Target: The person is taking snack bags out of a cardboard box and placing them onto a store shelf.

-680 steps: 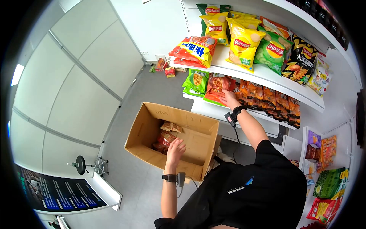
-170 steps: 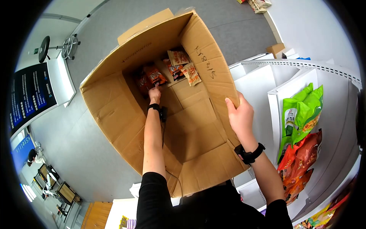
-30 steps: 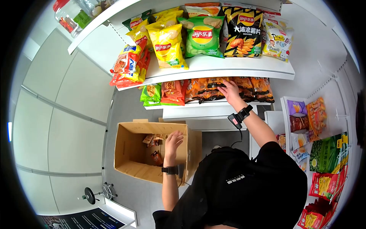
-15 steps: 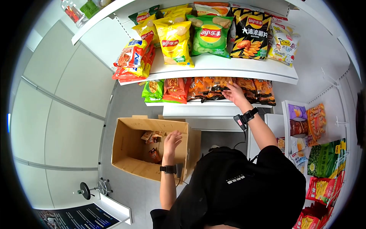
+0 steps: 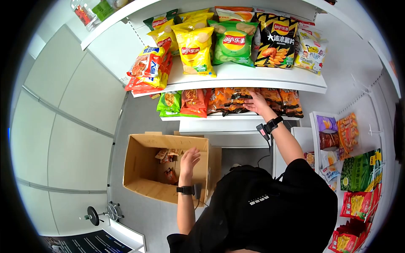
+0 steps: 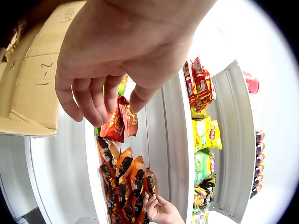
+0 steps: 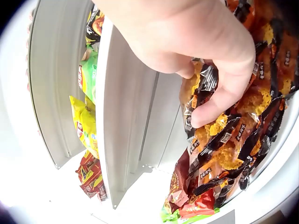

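Over the right part of the cardboard box (image 5: 141, 164), the left hand (image 5: 190, 162) hangs with loosely bent fingers and holds nothing; the left wrist view shows this hand (image 6: 117, 60) large, with a gap between thumb and fingers. The right hand (image 5: 257, 105) is at the lower shelf, among orange and black snack packets (image 5: 230, 101). In the right wrist view, the thumb and a bent finger of this hand (image 7: 205, 60) pinch the edge of one orange and black packet (image 7: 190, 88). Left of these packets lie red bags (image 5: 194, 102) and green bags (image 5: 169, 100).
Chip bags (image 5: 234, 42) stand on the upper shelf (image 5: 236, 78), above the right hand. Small packets (image 5: 170, 175) lie inside the box. A side rack (image 5: 314, 130) with more bags is at the right, and a wheeled stool (image 5: 93, 215) stands at the lower left.
Since 5.7 s ago the right hand has left the box's edge for the lower shelf, and the left hand has risen from the packets inside the box. Over the last second both hands barely moved.
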The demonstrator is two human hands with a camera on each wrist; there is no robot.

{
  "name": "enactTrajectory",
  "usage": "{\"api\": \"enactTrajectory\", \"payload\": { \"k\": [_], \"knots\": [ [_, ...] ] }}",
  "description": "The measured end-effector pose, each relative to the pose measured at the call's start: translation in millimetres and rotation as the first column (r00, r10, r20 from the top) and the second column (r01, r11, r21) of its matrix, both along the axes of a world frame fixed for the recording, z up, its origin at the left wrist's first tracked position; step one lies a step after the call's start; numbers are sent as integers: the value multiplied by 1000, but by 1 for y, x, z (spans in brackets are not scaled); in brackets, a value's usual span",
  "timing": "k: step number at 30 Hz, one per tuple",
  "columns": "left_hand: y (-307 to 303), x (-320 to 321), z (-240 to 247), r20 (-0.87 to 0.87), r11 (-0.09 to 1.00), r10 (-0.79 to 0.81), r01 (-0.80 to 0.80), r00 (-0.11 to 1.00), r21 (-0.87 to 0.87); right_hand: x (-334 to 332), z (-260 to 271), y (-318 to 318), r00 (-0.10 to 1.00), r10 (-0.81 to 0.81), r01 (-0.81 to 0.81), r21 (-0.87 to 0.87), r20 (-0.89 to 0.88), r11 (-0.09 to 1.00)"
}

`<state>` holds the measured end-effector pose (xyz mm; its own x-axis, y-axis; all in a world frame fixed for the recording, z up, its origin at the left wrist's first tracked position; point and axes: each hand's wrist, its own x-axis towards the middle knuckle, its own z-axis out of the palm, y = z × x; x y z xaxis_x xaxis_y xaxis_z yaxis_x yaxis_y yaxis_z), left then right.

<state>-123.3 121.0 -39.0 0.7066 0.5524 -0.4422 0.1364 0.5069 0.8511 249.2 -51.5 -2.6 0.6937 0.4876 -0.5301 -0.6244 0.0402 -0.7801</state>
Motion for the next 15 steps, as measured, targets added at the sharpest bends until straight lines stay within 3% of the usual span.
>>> {"api": "enactTrajectory", "payload": {
  "k": [8,15],
  "knots": [
    [15,-16,-1,17,998,62,-62,998,-22,-16,15,-11,991,57,-42,-119,125,992],
    [16,-23,-7,23,996,83,-82,996,-39,-39,28,-14,979,-43,65,-107,197,992]
  ]
}}
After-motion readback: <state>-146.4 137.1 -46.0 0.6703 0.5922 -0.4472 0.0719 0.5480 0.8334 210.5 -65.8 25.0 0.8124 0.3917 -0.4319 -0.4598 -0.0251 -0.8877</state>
